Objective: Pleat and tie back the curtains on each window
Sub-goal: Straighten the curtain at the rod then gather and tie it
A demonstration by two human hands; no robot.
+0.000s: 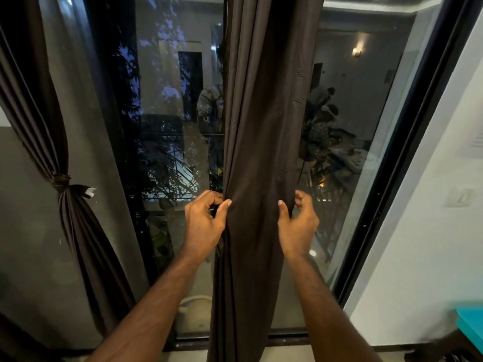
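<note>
A dark brown curtain [261, 152] hangs gathered before a glass window [170, 126]. The left hand [205, 220] pinches its left edge; the right hand [298, 223] grips its right edge (both grips holding fabric). Another curtain [39, 113] at left is already tied back.

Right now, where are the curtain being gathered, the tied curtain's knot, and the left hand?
Middle curtain [261, 152], head view, its hanging folds.
Knot [61, 181], head view, its wrapped band.
Left hand [205, 220], head view, back of hand.
</note>
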